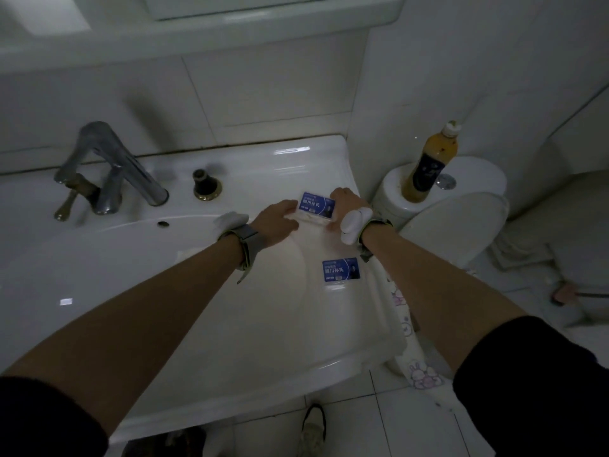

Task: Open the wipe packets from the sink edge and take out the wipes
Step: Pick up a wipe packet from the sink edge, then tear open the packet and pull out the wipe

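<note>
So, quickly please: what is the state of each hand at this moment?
Left hand: fingers on the left end of the far wipe packet; a closed grip cannot be told.
Right hand: at the packet's right end; grip cannot be told.

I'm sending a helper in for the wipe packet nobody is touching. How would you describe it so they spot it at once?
Start at the white sink and go to its right rim, beside the toilet. Two blue-labelled packets lie there. Take the nearer packet, lying alone toward the front; the farther packet sits between the left hand and right hand.
</note>
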Motion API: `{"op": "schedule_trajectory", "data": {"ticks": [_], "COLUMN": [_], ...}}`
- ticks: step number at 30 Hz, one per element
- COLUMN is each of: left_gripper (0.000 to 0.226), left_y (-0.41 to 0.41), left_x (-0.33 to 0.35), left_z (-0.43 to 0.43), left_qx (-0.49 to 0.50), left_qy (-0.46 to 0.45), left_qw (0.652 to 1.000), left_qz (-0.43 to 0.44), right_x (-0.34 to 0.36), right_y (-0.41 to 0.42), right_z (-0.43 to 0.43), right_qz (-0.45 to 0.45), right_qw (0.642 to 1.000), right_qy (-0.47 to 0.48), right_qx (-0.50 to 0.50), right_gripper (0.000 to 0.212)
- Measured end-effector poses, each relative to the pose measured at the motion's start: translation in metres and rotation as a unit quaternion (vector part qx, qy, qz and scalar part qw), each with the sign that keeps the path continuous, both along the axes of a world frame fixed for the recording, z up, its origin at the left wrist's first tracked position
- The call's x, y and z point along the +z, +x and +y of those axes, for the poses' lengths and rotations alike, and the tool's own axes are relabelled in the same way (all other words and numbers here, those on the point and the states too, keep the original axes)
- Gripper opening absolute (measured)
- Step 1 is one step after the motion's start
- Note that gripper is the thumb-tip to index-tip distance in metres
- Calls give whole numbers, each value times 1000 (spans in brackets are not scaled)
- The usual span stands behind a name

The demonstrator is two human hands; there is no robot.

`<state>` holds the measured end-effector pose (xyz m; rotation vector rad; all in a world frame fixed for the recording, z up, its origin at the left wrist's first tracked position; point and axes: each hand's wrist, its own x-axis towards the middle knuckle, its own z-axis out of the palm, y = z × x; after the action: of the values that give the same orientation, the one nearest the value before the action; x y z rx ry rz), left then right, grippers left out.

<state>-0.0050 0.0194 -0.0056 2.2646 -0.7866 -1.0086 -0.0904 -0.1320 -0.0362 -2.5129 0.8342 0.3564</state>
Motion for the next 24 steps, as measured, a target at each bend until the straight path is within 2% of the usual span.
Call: {"op": "schedule_trajectory", "data": {"ticks": [3,14,24], "left_gripper": [54,42,37], "left_y": [6,37,72], "left_x": [23,132,250], "left_z": [10,78,204], "left_qx": [16,116,180], "left_qy": [-19,-134,-218], "left_qw": [1000,984,957], "left_qz": [16,11,-60], "right_x": [28,151,271], "right_y": [2,37,73], "right_z": [11,79,209], "right_qz": [-2,-89,-226], "right_qw": [1000,994,972], "right_qy": [-5,-36,-50], "right_qx": [14,43,42], "right_gripper": [66,70,64]}}
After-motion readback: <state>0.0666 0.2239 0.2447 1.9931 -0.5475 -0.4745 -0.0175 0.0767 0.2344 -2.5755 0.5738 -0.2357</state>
